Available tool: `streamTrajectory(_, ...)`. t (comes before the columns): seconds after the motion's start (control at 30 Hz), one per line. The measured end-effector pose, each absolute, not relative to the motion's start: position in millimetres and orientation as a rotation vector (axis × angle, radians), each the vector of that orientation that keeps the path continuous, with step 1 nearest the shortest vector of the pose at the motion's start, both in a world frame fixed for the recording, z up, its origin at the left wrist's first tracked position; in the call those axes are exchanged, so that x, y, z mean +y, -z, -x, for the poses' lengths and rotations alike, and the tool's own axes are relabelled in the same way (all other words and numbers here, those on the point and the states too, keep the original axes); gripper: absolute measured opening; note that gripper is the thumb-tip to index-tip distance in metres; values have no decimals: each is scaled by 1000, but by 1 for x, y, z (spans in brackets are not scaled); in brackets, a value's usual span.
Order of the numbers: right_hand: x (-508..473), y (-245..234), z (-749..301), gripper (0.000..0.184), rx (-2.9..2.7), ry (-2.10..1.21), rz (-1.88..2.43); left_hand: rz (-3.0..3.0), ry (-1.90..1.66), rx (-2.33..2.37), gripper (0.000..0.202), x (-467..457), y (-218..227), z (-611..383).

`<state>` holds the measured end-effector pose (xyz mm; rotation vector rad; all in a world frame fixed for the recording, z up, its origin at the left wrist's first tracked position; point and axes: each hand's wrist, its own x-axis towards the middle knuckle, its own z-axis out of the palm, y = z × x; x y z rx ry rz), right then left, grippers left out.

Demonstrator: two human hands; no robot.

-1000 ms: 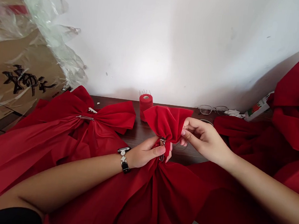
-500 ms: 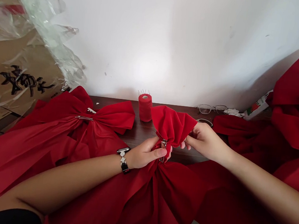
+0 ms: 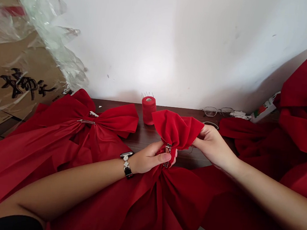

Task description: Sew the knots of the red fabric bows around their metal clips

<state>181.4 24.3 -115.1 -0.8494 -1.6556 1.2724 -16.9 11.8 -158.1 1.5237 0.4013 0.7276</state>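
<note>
A pleated piece of red fabric point(image 3: 176, 130) is gathered at its middle, where a metal clip point(image 3: 167, 153) bites the folds. My left hand point(image 3: 150, 158), with a watch on the wrist, is closed round that gathered middle beside the clip. My right hand point(image 3: 212, 144) pinches the right edge of the upper fan of the fabric, fingers pressed together. The lower part of the fabric spreads toward me over the table's front.
A finished red bow point(image 3: 98, 118) held by a long metal clip lies at the left. A red thread spool point(image 3: 148, 109) with pins stands at the wall. Glasses point(image 3: 219, 112) lie at the back. More red fabric point(image 3: 303, 107) piles at the right; a plastic-wrapped cardboard box point(image 3: 17, 62) stands left.
My right hand has moved right and slightly up along the upper fan's edge, spreading the folds wider. The left hand has stayed on the gathered middle.
</note>
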Motion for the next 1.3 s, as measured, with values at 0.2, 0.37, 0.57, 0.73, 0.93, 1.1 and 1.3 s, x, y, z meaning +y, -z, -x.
streamTrajectory(0.2, 20, 120, -179, 14, -1730, -1187, 810, -1542, -731, 394, 39, 12, 159, 17)
streamTrajectory(0.37, 24, 121, -186, 12, -1855, -973, 731, -1535, -734, 390, 36, 12, 159, 17)
streamTrajectory(0.57, 35, 108, -201, 13, -2199, -927, 634, -1521, -735, 409, 38, 12, 159, 17)
streamTrajectory(0.73, 35, 114, -201, 12, -2106, -836, 720, -1492, -720, 387, 37, 14, 160, 17)
streamTrajectory(0.93, 31, 118, -196, 15, -2060, -785, 743, -1493, -658, 324, 38, 16, 161, 17)
streamTrajectory(1.1, 33, 118, -196, 14, -2004, -887, 747, -1483, -636, 330, 41, 17, 163, 18)
streamTrajectory(1.3, 33, 119, -196, 18, -2009, -993, 759, -1453, -649, 327, 42, 16, 161, 18)
